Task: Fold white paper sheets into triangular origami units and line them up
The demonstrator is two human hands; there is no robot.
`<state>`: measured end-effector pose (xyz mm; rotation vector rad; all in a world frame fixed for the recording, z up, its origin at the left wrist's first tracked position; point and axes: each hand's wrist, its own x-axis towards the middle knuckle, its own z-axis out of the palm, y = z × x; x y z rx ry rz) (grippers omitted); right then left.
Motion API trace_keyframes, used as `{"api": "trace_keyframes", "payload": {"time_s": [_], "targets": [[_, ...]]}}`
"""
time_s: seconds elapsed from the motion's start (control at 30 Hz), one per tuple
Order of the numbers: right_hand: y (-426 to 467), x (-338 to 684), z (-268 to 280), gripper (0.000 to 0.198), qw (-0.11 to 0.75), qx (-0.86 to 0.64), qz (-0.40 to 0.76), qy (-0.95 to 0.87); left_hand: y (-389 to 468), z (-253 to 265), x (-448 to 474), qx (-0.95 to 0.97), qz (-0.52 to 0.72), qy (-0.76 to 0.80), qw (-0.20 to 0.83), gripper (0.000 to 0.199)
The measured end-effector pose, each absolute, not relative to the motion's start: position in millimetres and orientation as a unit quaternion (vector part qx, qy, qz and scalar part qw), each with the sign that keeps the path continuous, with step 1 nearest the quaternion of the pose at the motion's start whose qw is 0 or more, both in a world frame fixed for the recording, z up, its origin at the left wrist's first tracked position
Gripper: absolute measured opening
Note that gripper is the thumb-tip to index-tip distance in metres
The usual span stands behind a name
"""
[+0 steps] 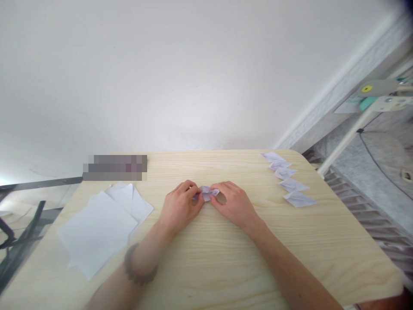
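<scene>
Between both hands, over the middle of the wooden table (206,267), is a small folded piece of white paper (206,194). My left hand (180,202) pinches its left end between thumb and fingers; a dark bead bracelet (140,269) circles that wrist. My right hand (234,202) pinches the right end the same way. Parts of the folded paper are hidden behind the fingertips, so its exact shape is hard to make out.
Loose sheets of white paper (100,228) overlap on the table's left side. Several folded paper pieces (292,186) stand in a row at the right. A blurred-out patch (114,168) covers the back left corner. A white wall (193,77) rises behind; a pale pole (345,137) stands right.
</scene>
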<state>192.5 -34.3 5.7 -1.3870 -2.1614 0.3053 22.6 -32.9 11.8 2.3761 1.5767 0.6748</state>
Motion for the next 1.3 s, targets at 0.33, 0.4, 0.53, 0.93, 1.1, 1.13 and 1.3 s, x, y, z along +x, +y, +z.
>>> {"api": "trace_keyframes", "payload": {"time_s": [0.33,0.4,0.53,0.93,1.1,1.13,1.3], "targets": [[-36.8,179.5,4.5,0.015,0.225,-0.55,0.084,-0.8,-34.4,8.4,25.1,0.805,0.194,0.554,0.086,0.016],[-36.7,178.5,4.2,0.012,0.22,-0.554,0.082,-0.799,-34.8,8.1,26.0,0.807,0.189,0.554,0.078,0.015],[-35.5,179.4,3.9,0.011,0.219,-0.551,0.091,-0.8,-34.8,8.6,26.7,0.809,0.18,0.555,0.073,0.014],[-34.4,180.3,3.7,0.015,0.212,-0.557,0.108,-0.796,-33.0,11.4,26.6,0.81,0.184,0.549,0.099,0.017],[-34.3,182.5,3.2,0.013,0.231,-0.539,0.106,-0.803,-31.2,8.7,26.1,0.81,0.185,0.548,0.099,0.016],[-34.2,184.2,3.4,0.013,0.239,-0.535,0.108,-0.803,-30.9,7.9,25.8,0.809,0.189,0.548,0.099,0.016],[-31.6,198.7,6.2,0.014,0.26,-0.474,0.154,-0.827,-29.5,5.2,22.8,0.794,0.2,0.565,0.099,0.018]]}}
